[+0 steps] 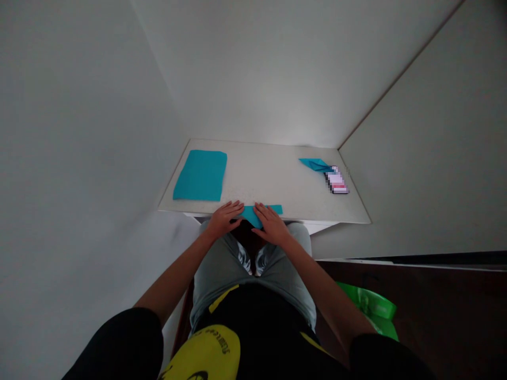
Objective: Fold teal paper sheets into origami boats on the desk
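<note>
At the near edge of a small white table (273, 179) lies a folded strip of teal paper (273, 210). My left hand (225, 216) rests flat on its left end, fingers stretched out. My right hand (271, 224) presses flat on its middle, fingers spread. Neither hand grips the paper. A stack of flat teal sheets (200, 175) lies on the table's left side. At the far right of the table sits a folded teal paper shape (315, 164).
A small blurred-out item (336, 182) lies beside the folded shape on the right. White walls close in on the table at left, back and right. A green object (372, 309) sits on the dark floor at the lower right.
</note>
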